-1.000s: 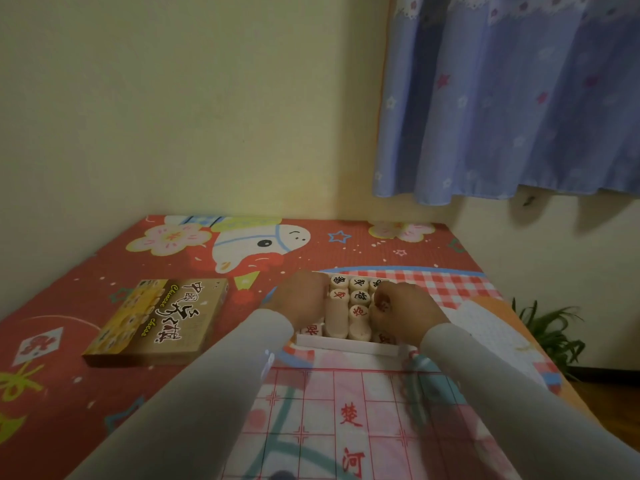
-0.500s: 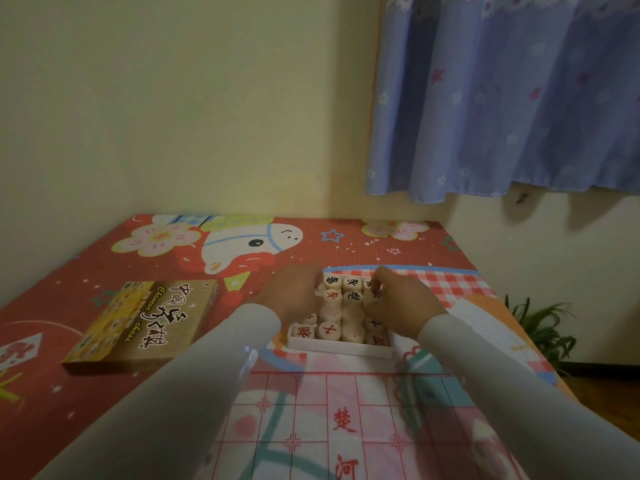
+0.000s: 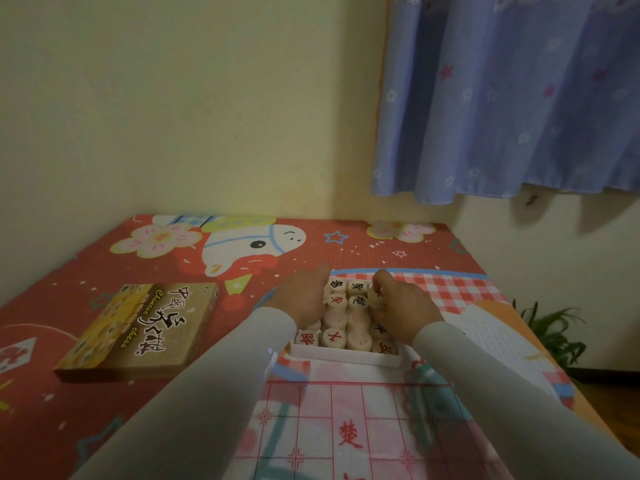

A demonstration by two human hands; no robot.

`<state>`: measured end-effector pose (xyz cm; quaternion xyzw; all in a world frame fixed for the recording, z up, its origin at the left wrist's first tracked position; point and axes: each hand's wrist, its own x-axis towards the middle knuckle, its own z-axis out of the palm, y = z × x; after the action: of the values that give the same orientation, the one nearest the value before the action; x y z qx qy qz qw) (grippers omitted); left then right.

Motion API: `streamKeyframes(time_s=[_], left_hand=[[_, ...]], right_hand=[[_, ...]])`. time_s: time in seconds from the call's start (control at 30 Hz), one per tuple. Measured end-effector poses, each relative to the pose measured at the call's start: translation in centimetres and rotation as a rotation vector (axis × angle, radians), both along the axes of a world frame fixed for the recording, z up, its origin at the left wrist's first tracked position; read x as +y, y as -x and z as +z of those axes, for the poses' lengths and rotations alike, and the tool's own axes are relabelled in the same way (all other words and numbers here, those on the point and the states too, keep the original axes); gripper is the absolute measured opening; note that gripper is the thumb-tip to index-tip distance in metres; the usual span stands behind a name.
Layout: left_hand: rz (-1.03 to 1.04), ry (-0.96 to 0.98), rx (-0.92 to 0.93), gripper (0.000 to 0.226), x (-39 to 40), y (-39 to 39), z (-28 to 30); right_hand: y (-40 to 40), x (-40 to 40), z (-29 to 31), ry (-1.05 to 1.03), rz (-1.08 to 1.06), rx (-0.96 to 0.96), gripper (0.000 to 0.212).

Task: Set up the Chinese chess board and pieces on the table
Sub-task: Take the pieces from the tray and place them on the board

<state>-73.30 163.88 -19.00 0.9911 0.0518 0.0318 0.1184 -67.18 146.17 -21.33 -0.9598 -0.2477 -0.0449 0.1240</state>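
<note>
A white tray (image 3: 346, 356) packed with several round cream chess pieces (image 3: 356, 301), marked in red or black, sits on the table just beyond the paper chess board (image 3: 349, 427). My left hand (image 3: 301, 299) rests over the tray's left side, its fingers lying on the pieces there. My right hand (image 3: 401, 304) is over the tray's right side and pinches a piece with a red mark (image 3: 375, 295) between thumb and fingers. Pieces under both hands are hidden.
The brown chess box lid (image 3: 138, 330) lies to the left on the red cartoon tablecloth (image 3: 86, 271). A white mesh mat (image 3: 498, 337) lies right of the tray. Wall behind, blue curtain (image 3: 512, 98) upper right, green plant (image 3: 550, 330) past the table's right edge.
The upright row of pieces in the tray has been laid flat. Both hands moved slightly toward the tray's far end, and the right now pinches one piece.
</note>
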Motion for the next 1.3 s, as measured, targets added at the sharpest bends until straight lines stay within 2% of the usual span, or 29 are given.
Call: streamKeyframes(time_s=[0.2,0.37,0.43,0.63,0.77,1.0,1.03,1.1,1.23,1.3], left_hand=[[0.008,0.027,-0.026,0.027,0.4,0.2,-0.1],[0.002,0.152,-0.121,0.03,-0.5,0.7,1.1],[-0.031,0.172,-0.072,0.029,-1.7,0.9,0.2],[-0.002,0.216,-0.006,0.047,-2.3,0.2,-1.9],[0.072,0.185,-0.033,0.044,-2.8,-0.3,-2.2],[0.063,0.294,-0.068,0.042,-2.6,0.7,-2.3],[0.061,0.369,-0.085,0.04,-2.3,0.9,-2.0],[0.075,0.662,-0.114,0.041,-1.7,1.3,-0.9],[0.225,1.61,-0.133,0.046,-1.1,3.7,1.2],[0.256,1.956,-0.142,0.036,-0.7,4.8,0.9]], right_hand=[[0.1,0.0,0.3,-0.049,-0.023,0.001,0.023],[0.7,1.6,1.7,-0.29,0.02,0.044,0.025],[1.1,2.5,1.4,-0.244,0.042,0.082,0.028],[1.0,3.4,1.3,-0.183,0.026,0.12,0.03],[0.8,3.6,1.2,-0.213,-0.023,0.141,0.029],[1.2,3.3,1.1,-0.296,-0.063,0.14,0.033],[1.2,3.0,1.0,-0.338,-0.055,0.123,0.031],[1.2,2.2,1.4,-0.456,0.018,0.096,0.029],[2.9,0.8,3.8,-0.667,0.174,0.151,0.033],[4.7,0.4,5.0,-0.696,0.269,0.203,0.033]])
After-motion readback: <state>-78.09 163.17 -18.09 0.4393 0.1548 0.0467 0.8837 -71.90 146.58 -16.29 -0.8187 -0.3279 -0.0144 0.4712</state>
